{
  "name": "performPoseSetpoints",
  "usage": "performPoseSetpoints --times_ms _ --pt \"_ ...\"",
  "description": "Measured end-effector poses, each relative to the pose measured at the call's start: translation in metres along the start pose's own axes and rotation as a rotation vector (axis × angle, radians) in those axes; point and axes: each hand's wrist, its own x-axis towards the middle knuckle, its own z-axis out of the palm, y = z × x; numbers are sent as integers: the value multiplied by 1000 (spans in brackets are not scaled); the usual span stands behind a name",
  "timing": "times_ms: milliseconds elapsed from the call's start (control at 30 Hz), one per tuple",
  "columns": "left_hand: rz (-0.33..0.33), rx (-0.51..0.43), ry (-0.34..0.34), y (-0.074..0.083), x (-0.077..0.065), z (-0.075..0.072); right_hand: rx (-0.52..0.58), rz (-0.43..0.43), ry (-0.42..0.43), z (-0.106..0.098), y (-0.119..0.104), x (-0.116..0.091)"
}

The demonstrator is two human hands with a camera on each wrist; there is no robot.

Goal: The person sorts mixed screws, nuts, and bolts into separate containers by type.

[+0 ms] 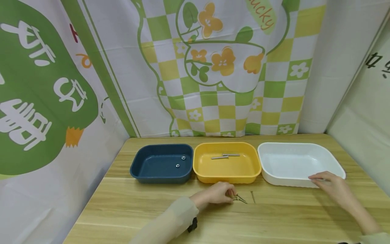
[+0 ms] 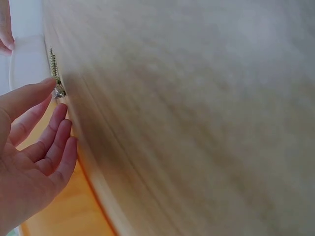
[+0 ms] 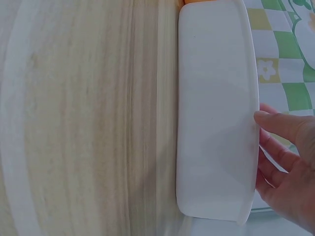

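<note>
My left hand [image 1: 217,194] reaches over the table beside a small cluster of brass-coloured screws [image 1: 241,199]. Its thumb and index finger are apart at the screw heads; in the left wrist view the thumb tip overlaps a threaded screw [image 2: 54,66]. One more screw [image 1: 253,197] lies alone to the right. My right hand [image 1: 335,189] pinches the near rim of the white tray [image 1: 289,181]. In the right wrist view, the thumb lies against the rim and the other fingers curl behind it, partly hidden by the tray wall.
A yellow tray [image 1: 226,179] holds two silver bolts [image 1: 220,157]. Left of it, a dark blue tray [image 1: 161,180] holds two nuts [image 1: 183,158]. The three trays stand in a row on the wooden table [image 1: 122,210], before a patterned curtain [image 1: 213,108].
</note>
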Motion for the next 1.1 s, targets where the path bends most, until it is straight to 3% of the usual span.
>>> performPoseSetpoints --times_ms 233,800,1100 --pt "-27 -79 -1 0 1 3 44 28 -16 0 2 -2" --pt "-43 26 17 6 1 6 41 39 -13 -1 1 -5" --pt "-67 -28 20 7 2 10 43 36 -15 -1 1 -6"
